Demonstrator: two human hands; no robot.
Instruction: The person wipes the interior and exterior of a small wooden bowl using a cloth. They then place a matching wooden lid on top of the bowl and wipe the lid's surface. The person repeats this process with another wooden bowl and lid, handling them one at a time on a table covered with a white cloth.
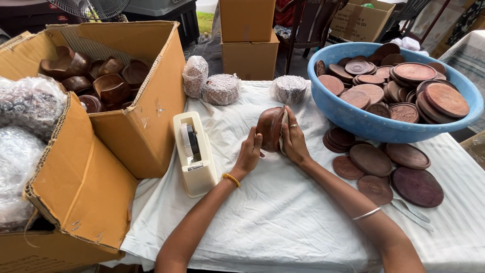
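Brown wood is the material of the bowl (pixel 269 127) that both hands keep on its side, standing on the white cloth (pixel 283 217) near the middle of the table. The left hand (pixel 249 153) presses against the near side of the bowl, with its fingers straight and close together. The right hand (pixel 294 137) lies on the other side, fingers curved and together, and it presses a pale piece of wrapping (pixel 284 121) onto the bowl. This hand wears a ring, and both wrists carry bangles.

Just left of the left hand stands a cream tape dispenser (pixel 194 154). Further left, an open cardboard box (pixel 126 101) lies tilted and holds many more dark wooden bowls. Behind the hands, three parcels wrapped in bubble foil (pixel 221 88) rest on the cloth. To the right, a big blue plastic basin (pixel 369 121) is full of round wooden lids, and several flat wooden discs (pixel 399 172) lie on the cloth in front of it. A pair of scissors (pixel 411 212) lies near the right forearm.
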